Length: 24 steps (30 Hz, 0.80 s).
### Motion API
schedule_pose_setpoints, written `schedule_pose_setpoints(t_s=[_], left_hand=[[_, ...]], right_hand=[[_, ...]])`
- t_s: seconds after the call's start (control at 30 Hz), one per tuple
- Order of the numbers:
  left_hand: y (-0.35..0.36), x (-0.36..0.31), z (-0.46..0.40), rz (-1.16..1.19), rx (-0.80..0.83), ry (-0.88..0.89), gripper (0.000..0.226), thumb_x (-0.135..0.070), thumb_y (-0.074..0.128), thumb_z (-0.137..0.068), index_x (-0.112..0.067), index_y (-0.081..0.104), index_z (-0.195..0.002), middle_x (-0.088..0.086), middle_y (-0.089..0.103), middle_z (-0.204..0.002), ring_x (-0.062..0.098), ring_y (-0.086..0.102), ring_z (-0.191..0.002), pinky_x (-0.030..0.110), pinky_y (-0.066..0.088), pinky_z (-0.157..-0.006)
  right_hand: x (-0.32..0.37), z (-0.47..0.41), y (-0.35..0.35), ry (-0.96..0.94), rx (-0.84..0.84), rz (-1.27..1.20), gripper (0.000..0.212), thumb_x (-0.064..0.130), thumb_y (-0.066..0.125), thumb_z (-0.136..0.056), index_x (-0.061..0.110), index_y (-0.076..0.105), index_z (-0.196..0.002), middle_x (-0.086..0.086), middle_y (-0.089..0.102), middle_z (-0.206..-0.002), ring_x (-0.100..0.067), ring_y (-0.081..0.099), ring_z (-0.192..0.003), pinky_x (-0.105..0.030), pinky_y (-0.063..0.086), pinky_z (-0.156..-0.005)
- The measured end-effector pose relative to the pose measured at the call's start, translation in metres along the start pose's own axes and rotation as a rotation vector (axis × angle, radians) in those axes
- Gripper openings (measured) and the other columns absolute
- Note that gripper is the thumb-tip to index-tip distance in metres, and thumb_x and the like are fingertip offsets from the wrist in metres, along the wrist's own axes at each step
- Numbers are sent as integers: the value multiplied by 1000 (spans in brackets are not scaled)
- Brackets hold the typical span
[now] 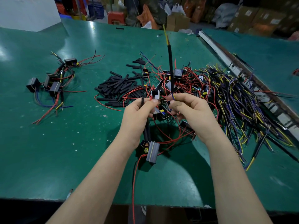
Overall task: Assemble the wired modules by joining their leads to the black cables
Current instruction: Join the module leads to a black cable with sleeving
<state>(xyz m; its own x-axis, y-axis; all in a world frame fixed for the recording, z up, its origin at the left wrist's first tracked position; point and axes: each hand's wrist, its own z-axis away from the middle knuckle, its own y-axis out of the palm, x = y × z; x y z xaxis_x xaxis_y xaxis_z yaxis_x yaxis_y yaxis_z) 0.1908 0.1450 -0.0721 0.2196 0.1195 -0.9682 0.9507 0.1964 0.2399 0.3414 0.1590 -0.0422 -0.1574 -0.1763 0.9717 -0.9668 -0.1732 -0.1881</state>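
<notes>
My left hand [139, 110] pinches thin red and black leads between thumb and fingers. From it a grey module [152, 151] hangs low over the table on those leads. My right hand [189, 109] pinches a black cable [170, 68] that stands upright, its yellow core sticking out at the top. A blue wire loops over my right fingers. The two sets of fingertips nearly meet, with bare wire ends between them. Behind my hands lies a heap of modules with red leads [174, 81].
Black sleeve pieces [118, 85] are piled left of the heap. A tangle of black cables with yellow and blue cores [239, 101] covers the right side. Several wired modules [53, 81] sit at far left. A metal rail [226, 57] crosses the green table [64, 143] at right.
</notes>
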Motion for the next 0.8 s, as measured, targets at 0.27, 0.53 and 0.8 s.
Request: schedule_pose_setpoints(t_s=[0.27, 0.53, 0.8], left_hand=[[2, 3, 8, -149, 181, 28, 24, -11, 62, -87, -14, 56, -65, -16, 50, -50, -3, 43, -48, 8, 36, -50], [2, 2, 3, -58, 10, 22, 27, -20, 45, -100, -19, 62, -79, -9, 57, -65, 0, 50, -54, 10, 41, -53], [2, 4, 3, -163, -9, 141, 24, -30, 40, -102, -25, 60, -91, 0, 64, -90, 5, 55, -62, 13, 45, -60]], right_hand=[[-3, -2, 6, 42, -55, -24, 24, 30, 48, -100, 24, 69, -89, 1, 65, -71, -8, 57, -59, -18, 43, -52], [-3, -4, 2, 45, -56, -248, 36, -1, 53, -83, 26, 50, -107, -1, 60, -60, -8, 45, -39, -17, 35, -40], [1, 2, 6, 19, 266, -307, 40, 6, 36, -81, 24, 71, -88, -6, 71, -77, -20, 58, -52, -20, 37, -44]])
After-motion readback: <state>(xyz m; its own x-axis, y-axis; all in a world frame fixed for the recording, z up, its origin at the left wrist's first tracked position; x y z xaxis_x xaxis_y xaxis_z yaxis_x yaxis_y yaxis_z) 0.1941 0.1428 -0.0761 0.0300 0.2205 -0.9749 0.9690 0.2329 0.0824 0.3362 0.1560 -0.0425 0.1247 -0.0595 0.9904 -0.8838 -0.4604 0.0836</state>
